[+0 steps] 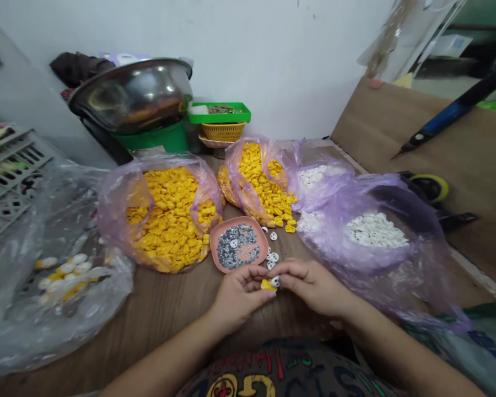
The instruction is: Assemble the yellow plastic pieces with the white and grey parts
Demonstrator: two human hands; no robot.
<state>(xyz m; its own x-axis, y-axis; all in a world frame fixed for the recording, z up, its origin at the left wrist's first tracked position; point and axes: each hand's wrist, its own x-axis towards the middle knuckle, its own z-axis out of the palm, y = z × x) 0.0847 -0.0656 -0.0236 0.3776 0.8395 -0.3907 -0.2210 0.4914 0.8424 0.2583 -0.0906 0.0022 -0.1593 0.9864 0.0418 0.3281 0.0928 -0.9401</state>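
Note:
Both hands meet low over the table, just in front of a pink dish (265, 249) of small grey metal-looking pieces. My left hand (242, 292) is closed on a small yellow plastic piece (267, 284). Pinched in my right hand (310, 281) is a small white plastic piece with dark holes (275, 281), touching or very near the yellow one. Whether the two are joined, I cannot tell. Several loose white pieces (273, 236) lie on the table between the dish and my right hand.
Two purple bags of yellow pieces (169, 215) (256, 176) stand behind the dish. A purple bag with white pieces (376, 230) lies right. At left, a clear bag (103, 286) holds yellow-and-white pieces. A blue pen-like tool (450, 116) hangs at right; a metal bowl (128, 94) stands behind.

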